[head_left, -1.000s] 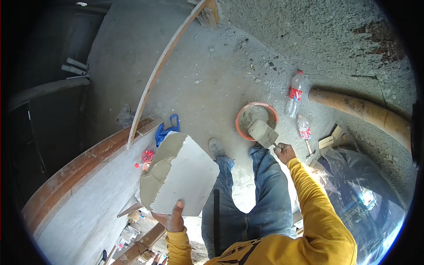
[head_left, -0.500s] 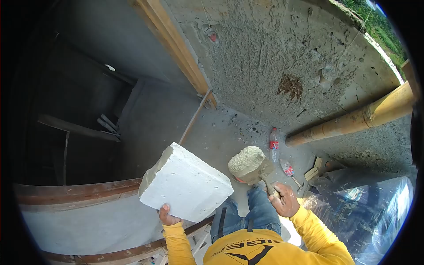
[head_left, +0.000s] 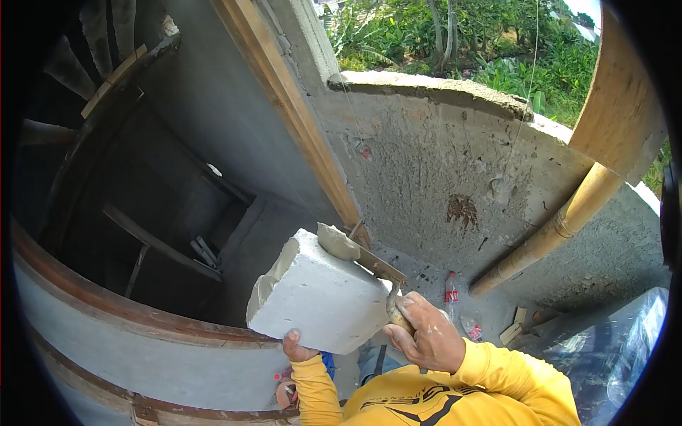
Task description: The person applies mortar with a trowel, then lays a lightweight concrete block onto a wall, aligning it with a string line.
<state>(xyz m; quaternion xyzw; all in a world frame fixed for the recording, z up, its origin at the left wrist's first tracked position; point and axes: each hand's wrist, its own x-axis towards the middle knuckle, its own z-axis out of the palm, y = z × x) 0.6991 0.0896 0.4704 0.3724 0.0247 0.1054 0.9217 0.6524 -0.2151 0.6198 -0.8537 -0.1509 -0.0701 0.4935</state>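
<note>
A white lightweight concrete block [head_left: 330, 298] is held up in front of my body, tilted. My left hand [head_left: 298, 348] grips it from below, thumb against the lower edge of its broad face. In my right hand [head_left: 431, 332] is a trowel [head_left: 382, 265], fingers wrapped round its handle. The blade lies along the upper edge of the block. A lump of grey mortar [head_left: 338, 243] sits at the blade's far end, over that edge. The block's left end [head_left: 273, 275] has a rough, uneven surface.
A rough plastered wall [head_left: 419, 163] stands ahead, with a bamboo pole [head_left: 547, 238] leaning at right. A wooden post [head_left: 291, 106] rises left of it. Plastic bottles [head_left: 452, 290] stand or lie on the floor. Plastic-wrapped material [head_left: 604, 355] is at lower right. A curved ledge [head_left: 142, 309] runs at left.
The trowel has moved up and left from beside the block to its upper edge, and the large mortar mound on it looks smaller. The view has tilted up, showing greenery beyond the wall.
</note>
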